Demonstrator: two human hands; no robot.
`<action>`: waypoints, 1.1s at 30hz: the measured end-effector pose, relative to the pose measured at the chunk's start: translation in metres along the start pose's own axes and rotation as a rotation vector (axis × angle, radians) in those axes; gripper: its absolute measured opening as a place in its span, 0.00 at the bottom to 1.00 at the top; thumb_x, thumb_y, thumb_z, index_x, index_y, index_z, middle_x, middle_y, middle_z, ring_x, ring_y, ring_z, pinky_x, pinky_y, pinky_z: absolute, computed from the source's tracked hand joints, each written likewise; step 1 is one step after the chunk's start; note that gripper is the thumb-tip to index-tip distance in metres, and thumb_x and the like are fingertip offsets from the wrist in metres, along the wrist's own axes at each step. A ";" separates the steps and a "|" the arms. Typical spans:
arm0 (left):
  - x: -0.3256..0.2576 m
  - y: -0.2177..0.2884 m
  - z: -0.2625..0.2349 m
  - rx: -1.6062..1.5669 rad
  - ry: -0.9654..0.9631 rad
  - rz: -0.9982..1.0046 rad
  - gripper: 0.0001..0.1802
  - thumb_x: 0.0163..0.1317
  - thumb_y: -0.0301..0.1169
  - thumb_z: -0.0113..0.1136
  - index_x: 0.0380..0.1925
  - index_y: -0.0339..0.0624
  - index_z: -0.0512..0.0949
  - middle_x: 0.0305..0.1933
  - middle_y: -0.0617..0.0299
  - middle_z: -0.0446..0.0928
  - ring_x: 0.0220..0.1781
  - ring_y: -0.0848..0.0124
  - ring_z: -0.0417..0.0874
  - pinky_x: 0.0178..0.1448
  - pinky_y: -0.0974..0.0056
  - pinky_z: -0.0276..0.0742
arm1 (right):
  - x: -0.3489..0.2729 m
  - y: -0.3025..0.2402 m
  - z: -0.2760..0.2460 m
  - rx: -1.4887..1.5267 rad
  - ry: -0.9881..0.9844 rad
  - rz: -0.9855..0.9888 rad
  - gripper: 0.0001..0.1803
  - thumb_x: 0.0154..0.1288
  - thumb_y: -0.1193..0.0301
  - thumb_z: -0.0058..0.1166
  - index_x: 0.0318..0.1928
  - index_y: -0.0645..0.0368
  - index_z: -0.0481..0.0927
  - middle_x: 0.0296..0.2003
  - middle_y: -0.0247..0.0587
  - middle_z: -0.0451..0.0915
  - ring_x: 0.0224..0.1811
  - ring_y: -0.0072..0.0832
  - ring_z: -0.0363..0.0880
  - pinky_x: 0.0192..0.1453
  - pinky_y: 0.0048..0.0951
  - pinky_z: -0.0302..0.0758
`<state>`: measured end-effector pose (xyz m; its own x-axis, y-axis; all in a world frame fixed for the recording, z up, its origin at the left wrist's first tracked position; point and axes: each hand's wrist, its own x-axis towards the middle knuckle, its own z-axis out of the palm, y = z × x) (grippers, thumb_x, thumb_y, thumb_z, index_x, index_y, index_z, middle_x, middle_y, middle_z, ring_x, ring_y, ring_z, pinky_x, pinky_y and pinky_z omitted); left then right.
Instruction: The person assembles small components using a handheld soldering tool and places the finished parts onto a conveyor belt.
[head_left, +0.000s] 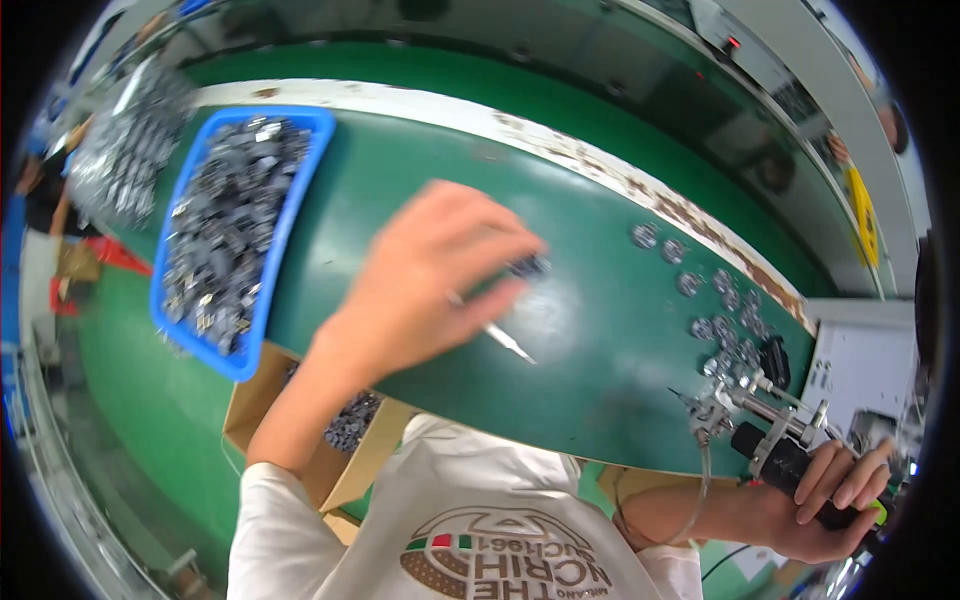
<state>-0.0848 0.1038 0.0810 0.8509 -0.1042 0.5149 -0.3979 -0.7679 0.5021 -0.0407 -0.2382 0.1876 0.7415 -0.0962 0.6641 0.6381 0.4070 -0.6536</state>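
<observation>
My left hand (430,270) is over the middle of the green bench, blurred by motion. Its thumb and fingers close on a small dark part with shiny metal (530,266). Beneath the palm, a slim tool with a pale pointed tip (510,342) sticks out toward me, apparently held in the same hand. At the far right, my right hand (835,490) is wrapped round the black handle of a hand tool (785,463). Its metal head (712,412) has a thin dark tip pointing left, and a clear tube hangs from it.
A blue tray (325,130) heaped with small dark metal parts stands at the left. Several small shiny parts (725,330) lie on the bench (600,340) at the right. A cardboard box (250,410) sits below the front edge. Behind runs a worn white ledge (560,150).
</observation>
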 end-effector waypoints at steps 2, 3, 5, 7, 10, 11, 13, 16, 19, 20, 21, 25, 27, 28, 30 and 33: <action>-0.031 -0.004 -0.060 0.313 0.192 -0.134 0.22 0.51 0.24 0.73 0.49 0.44 0.85 0.46 0.58 0.84 0.50 0.58 0.82 0.57 0.58 0.78 | -0.006 -0.003 -0.024 0.086 -0.068 0.051 0.14 0.74 0.65 0.52 0.33 0.59 0.67 0.30 0.40 0.69 0.09 0.15 0.55 0.14 0.15 0.55; -0.049 -0.009 -0.080 0.380 0.302 -0.253 0.21 0.53 0.23 0.72 0.50 0.44 0.85 0.46 0.58 0.85 0.50 0.58 0.82 0.57 0.58 0.78 | -0.010 0.000 -0.029 0.013 -0.039 0.045 0.14 0.75 0.64 0.50 0.34 0.59 0.67 0.30 0.41 0.69 0.09 0.15 0.54 0.14 0.15 0.55; -0.086 -0.022 -0.113 0.504 0.458 -0.478 0.20 0.57 0.25 0.71 0.51 0.44 0.85 0.47 0.57 0.85 0.51 0.57 0.83 0.60 0.57 0.77 | -0.014 0.004 -0.042 -0.072 -0.023 0.045 0.14 0.77 0.63 0.47 0.36 0.59 0.66 0.32 0.41 0.69 0.09 0.14 0.52 0.15 0.15 0.54; -0.116 -0.034 -0.142 0.574 0.509 -0.582 0.19 0.59 0.26 0.70 0.53 0.44 0.85 0.48 0.57 0.85 0.53 0.56 0.82 0.62 0.56 0.76 | -0.013 0.004 -0.048 -0.039 -0.043 0.064 0.14 0.77 0.63 0.47 0.36 0.59 0.66 0.32 0.41 0.69 0.09 0.14 0.52 0.15 0.15 0.54; -0.133 -0.054 -0.159 0.792 0.336 -0.625 0.20 0.63 0.28 0.68 0.56 0.44 0.83 0.52 0.55 0.84 0.58 0.55 0.80 0.66 0.55 0.74 | -0.014 0.000 -0.047 -0.014 -0.073 0.082 0.15 0.77 0.62 0.47 0.36 0.59 0.66 0.33 0.41 0.69 0.09 0.13 0.52 0.15 0.15 0.54; -0.132 -0.057 -0.158 0.811 0.361 -0.643 0.21 0.63 0.29 0.67 0.58 0.44 0.82 0.55 0.54 0.83 0.59 0.55 0.79 0.67 0.55 0.72 | -0.015 -0.002 -0.045 0.007 -0.089 0.094 0.15 0.78 0.62 0.47 0.36 0.59 0.66 0.33 0.41 0.68 0.09 0.13 0.52 0.15 0.15 0.54; -0.118 -0.059 -0.153 0.834 0.410 -0.629 0.22 0.64 0.29 0.66 0.59 0.44 0.82 0.59 0.52 0.80 0.62 0.54 0.76 0.69 0.55 0.70 | -0.018 -0.005 -0.040 -0.007 -0.060 0.079 0.16 0.77 0.62 0.48 0.36 0.60 0.64 0.31 0.41 0.68 0.09 0.14 0.53 0.14 0.14 0.56; -0.061 -0.045 -0.126 0.841 0.501 -0.462 0.19 0.64 0.27 0.67 0.55 0.43 0.84 0.58 0.54 0.81 0.61 0.54 0.78 0.68 0.56 0.71 | -0.018 -0.004 -0.042 0.003 -0.092 0.096 0.17 0.77 0.61 0.49 0.37 0.61 0.63 0.30 0.43 0.69 0.11 0.17 0.57 0.12 0.16 0.58; 0.026 -0.033 -0.058 0.471 0.376 -0.194 0.15 0.62 0.24 0.66 0.49 0.42 0.86 0.55 0.54 0.83 0.58 0.57 0.81 0.64 0.56 0.74 | -0.014 0.002 -0.040 -0.033 -0.081 0.071 0.17 0.77 0.62 0.49 0.36 0.60 0.63 0.29 0.43 0.70 0.11 0.18 0.59 0.12 0.18 0.60; 0.053 -0.037 -0.028 0.325 0.305 -0.091 0.14 0.61 0.24 0.66 0.47 0.44 0.86 0.54 0.56 0.83 0.58 0.57 0.81 0.62 0.56 0.76 | -0.013 0.003 -0.040 -0.059 -0.070 0.064 0.17 0.77 0.62 0.49 0.36 0.60 0.63 0.29 0.43 0.70 0.11 0.18 0.59 0.12 0.18 0.60; 0.077 -0.041 0.001 0.248 0.235 -0.038 0.13 0.60 0.24 0.66 0.45 0.46 0.87 0.52 0.57 0.83 0.57 0.56 0.81 0.61 0.56 0.77 | -0.010 0.003 -0.038 -0.064 -0.078 0.058 0.17 0.77 0.62 0.49 0.36 0.60 0.63 0.29 0.43 0.71 0.11 0.18 0.59 0.12 0.19 0.60; 0.167 -0.084 0.110 0.176 0.043 0.031 0.10 0.62 0.30 0.67 0.43 0.46 0.89 0.53 0.59 0.84 0.57 0.56 0.81 0.59 0.55 0.80 | -0.004 0.004 -0.035 -0.073 -0.066 0.042 0.17 0.76 0.61 0.51 0.35 0.59 0.64 0.28 0.44 0.72 0.10 0.18 0.58 0.10 0.20 0.61; 0.196 -0.108 0.152 0.183 0.067 0.051 0.10 0.60 0.31 0.69 0.42 0.49 0.89 0.52 0.60 0.85 0.56 0.57 0.82 0.58 0.54 0.82 | -0.003 0.007 -0.034 -0.061 -0.052 0.039 0.17 0.74 0.61 0.54 0.35 0.58 0.64 0.27 0.42 0.72 0.10 0.18 0.59 0.10 0.19 0.63; 0.205 -0.117 0.167 0.187 0.074 0.059 0.10 0.59 0.30 0.70 0.41 0.49 0.90 0.50 0.61 0.85 0.55 0.57 0.82 0.57 0.53 0.82 | -0.002 0.008 -0.033 -0.074 -0.047 0.038 0.17 0.74 0.61 0.54 0.35 0.58 0.64 0.27 0.42 0.72 0.10 0.18 0.59 0.10 0.19 0.63; 0.220 -0.131 0.186 0.183 0.035 0.057 0.09 0.58 0.31 0.70 0.40 0.49 0.90 0.49 0.62 0.86 0.54 0.57 0.83 0.56 0.54 0.82 | 0.000 0.009 -0.030 -0.099 -0.064 0.039 0.18 0.73 0.60 0.54 0.34 0.57 0.64 0.26 0.41 0.72 0.09 0.18 0.59 0.10 0.19 0.63; 0.221 -0.133 0.192 0.167 0.012 0.062 0.07 0.57 0.31 0.71 0.37 0.48 0.90 0.45 0.63 0.87 0.52 0.59 0.83 0.55 0.55 0.82 | 0.003 0.014 -0.024 -0.098 -0.058 0.025 0.18 0.73 0.60 0.55 0.33 0.56 0.64 0.25 0.40 0.72 0.09 0.17 0.59 0.10 0.19 0.64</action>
<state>0.2225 0.0613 -0.0057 0.8218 -0.1478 0.5503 -0.3863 -0.8545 0.3474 -0.0243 -0.2544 0.1717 0.7460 -0.0338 0.6651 0.6391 0.3171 -0.7007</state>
